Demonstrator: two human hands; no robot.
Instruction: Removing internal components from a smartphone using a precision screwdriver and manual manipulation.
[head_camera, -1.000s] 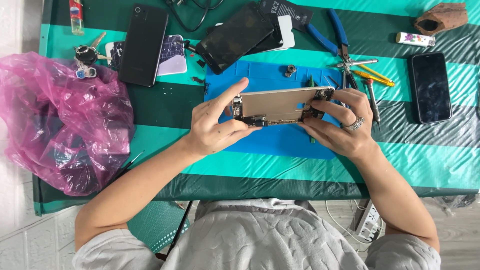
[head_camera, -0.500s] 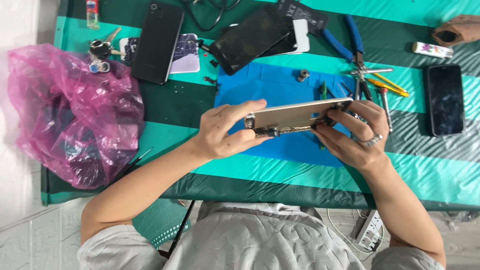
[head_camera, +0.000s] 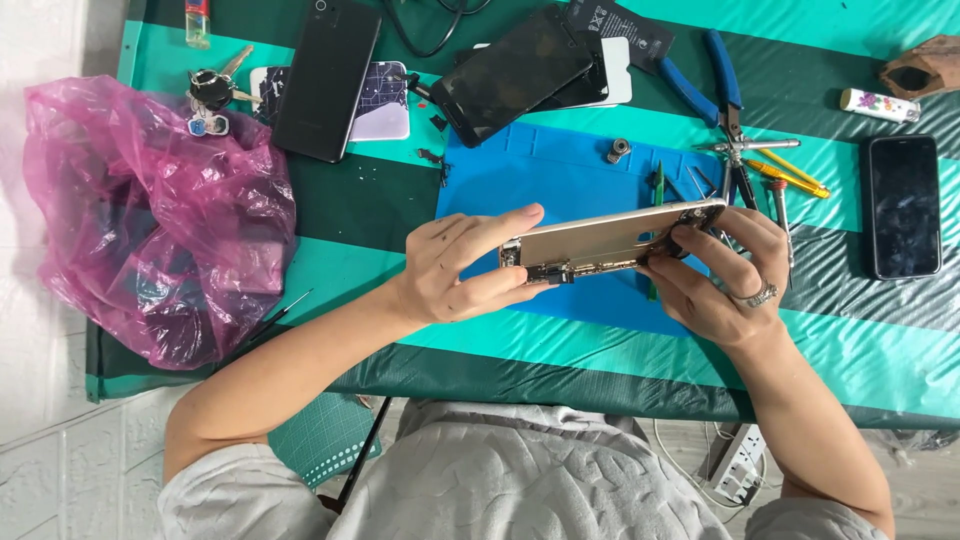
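Both hands hold a gold phone housing (head_camera: 610, 240) edge-up above the blue mat (head_camera: 560, 170) near the table's (head_camera: 860, 350) front edge. The left hand (head_camera: 455, 270) pinches its left end between thumb and fingers; the right hand (head_camera: 725, 275), wearing a ring, grips the right end. A pink plastic bag (head_camera: 150, 220) lies at the left edge, pliers (head_camera: 720, 90) and screwdrivers (head_camera: 785, 180) toward the right, a black phone (head_camera: 903, 205) by the right edge.

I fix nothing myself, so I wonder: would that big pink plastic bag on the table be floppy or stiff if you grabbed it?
The pink plastic bag is thin, see-through and creased all over, so it would probably sag and crumple. It likely weighs little. Dark shapes show inside, so its contents might shift.
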